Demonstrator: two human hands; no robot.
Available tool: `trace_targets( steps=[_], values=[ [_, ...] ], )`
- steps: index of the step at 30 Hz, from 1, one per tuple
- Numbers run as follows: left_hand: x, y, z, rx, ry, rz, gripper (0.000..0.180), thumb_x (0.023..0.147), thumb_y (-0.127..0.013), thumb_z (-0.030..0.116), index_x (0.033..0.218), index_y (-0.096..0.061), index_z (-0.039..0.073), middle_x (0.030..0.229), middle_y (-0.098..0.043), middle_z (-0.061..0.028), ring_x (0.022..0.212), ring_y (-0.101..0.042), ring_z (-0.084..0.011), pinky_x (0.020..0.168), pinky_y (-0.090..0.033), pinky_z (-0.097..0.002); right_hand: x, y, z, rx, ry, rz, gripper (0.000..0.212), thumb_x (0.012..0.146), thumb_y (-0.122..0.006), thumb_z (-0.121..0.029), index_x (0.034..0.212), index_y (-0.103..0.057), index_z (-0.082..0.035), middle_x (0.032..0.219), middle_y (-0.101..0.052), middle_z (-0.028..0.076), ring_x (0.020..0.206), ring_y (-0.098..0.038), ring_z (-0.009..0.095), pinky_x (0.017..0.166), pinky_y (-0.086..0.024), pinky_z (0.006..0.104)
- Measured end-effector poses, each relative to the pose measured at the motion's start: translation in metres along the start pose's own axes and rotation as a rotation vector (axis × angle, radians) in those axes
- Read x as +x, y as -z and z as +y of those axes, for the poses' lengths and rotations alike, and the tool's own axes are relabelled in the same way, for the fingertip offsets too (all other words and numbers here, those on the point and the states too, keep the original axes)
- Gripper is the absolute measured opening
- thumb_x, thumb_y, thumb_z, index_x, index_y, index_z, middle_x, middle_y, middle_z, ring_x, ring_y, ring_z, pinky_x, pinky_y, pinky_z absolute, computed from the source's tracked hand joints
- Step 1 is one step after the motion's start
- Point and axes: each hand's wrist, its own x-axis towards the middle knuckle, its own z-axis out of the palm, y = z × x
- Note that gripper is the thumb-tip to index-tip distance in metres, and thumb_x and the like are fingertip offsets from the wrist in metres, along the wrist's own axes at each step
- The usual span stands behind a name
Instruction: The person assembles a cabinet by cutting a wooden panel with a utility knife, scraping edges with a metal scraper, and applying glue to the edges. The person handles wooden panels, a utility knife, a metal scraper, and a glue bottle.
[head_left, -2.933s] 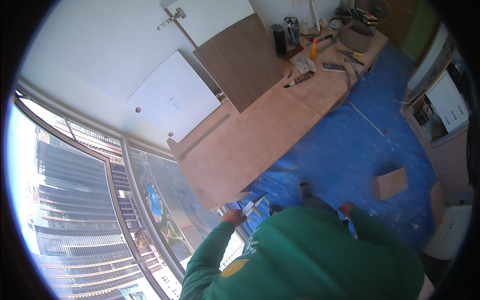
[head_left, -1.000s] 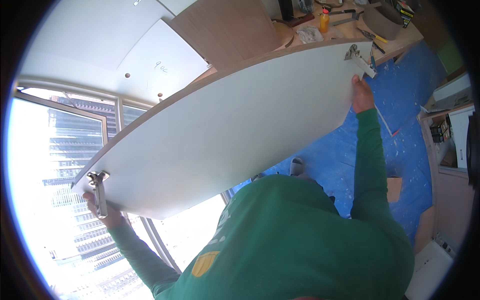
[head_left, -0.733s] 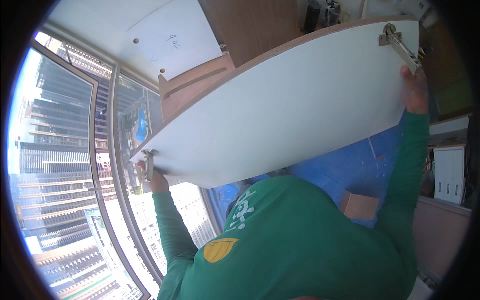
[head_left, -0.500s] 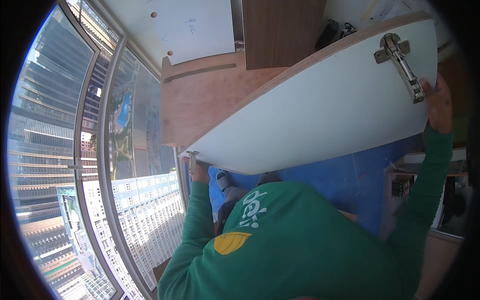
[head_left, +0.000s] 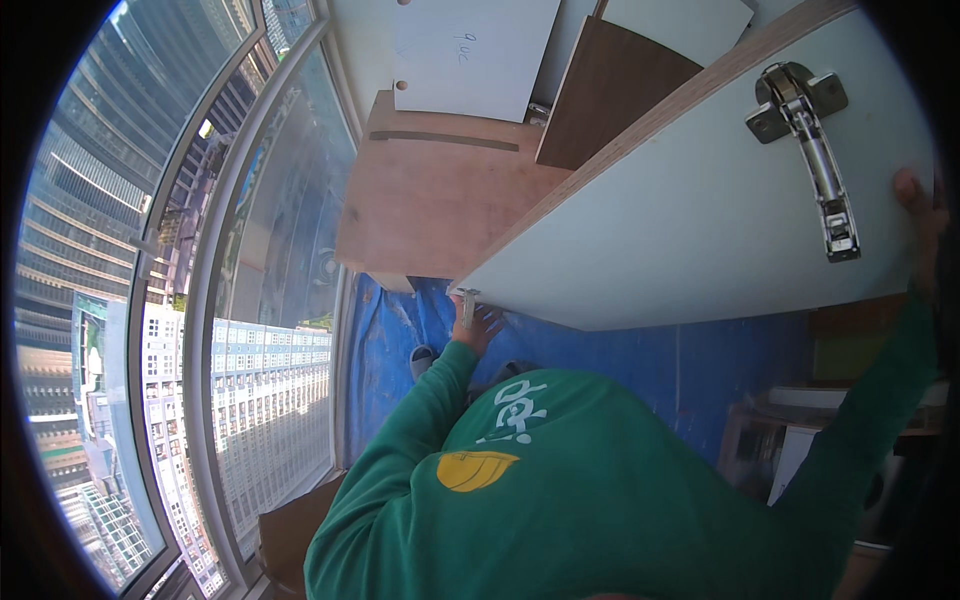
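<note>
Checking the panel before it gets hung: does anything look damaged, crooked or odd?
Nothing stands out. The white panel looks unmarked, its metal hinge sits intact, and the left hand and right hand grip opposite ends.

High-rise room under fit-out, furniture assembly going on: blue protective sheet over the floor (head_left: pixel 620 345), loose brown wood boards (head_left: pixel 440 190) and white drilled panels (head_left: pixel 470 55) lying about, floor-to-ceiling glass window (head_left: pixel 250 300) overlooking towers, white cabinet door with steel hinge (head_left: pixel 815 160).

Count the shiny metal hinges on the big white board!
2: one silver metal hinge near the right hand, one mostly hidden hinge by the left hand.
</note>
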Motion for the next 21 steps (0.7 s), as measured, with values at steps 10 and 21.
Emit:
trace_targets(
  steps=[10,21],
  values=[
    [-0.154,-0.056,0.147,0.932,-0.388,0.1,0.037,0.1,-0.066,0.034,0.112,-0.071,0.0,0.098,-0.076,-0.0107,0.09,-0.069,-0.0166,0.083,-0.052,-0.031,-0.057,-0.038,-0.033,0.187,0.051,-0.119,0.055,0.066,-0.095,-0.034,0.098,-0.069,0.002,0.086,-0.067,0.011,0.079,-0.065,0.024,0.072,-0.052,0.0356],
    [-0.292,-0.376,0.201,2.071,-1.416,-0.599,0.065,0.078,-0.085,0.033,0.126,-0.061,-0.003,0.117,-0.07,-0.0199,0.114,-0.066,-0.0348,0.1,-0.05,-0.0436,-0.143,-0.168,-0.027,0.373,0.143,-0.186,0.05,0.06,-0.093,-0.038,0.08,-0.063,-0.003,0.074,-0.058,0.012,0.07,-0.059,0.034,0.061,-0.047,0.0433]
  ],
)
